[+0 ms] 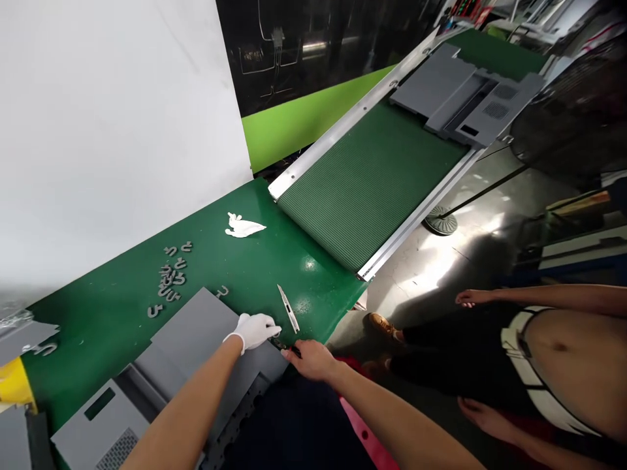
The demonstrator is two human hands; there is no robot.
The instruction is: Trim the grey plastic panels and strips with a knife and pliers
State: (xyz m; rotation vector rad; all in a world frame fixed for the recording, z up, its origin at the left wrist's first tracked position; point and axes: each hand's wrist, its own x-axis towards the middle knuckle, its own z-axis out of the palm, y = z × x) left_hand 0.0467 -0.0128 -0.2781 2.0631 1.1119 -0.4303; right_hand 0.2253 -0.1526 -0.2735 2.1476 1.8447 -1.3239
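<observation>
The bare right hand (313,361) is closed on a small black tool (281,344). The white-gloved left hand (253,331) is curled closed just beside this tool, over a grey plastic panel (196,333). A slim silver blade (288,308) lies just ahead of both hands.

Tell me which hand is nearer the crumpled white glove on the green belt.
Left. The gloved left hand lies below the crumpled white glove on the green belt, closer to it; the bare right hand sits farther off, to the lower right.

green ribbed conveyor belt (367,189), grey plastic panel (470,94) on it, crumpled white glove (242,225), small grey offcuts (169,281)
</observation>
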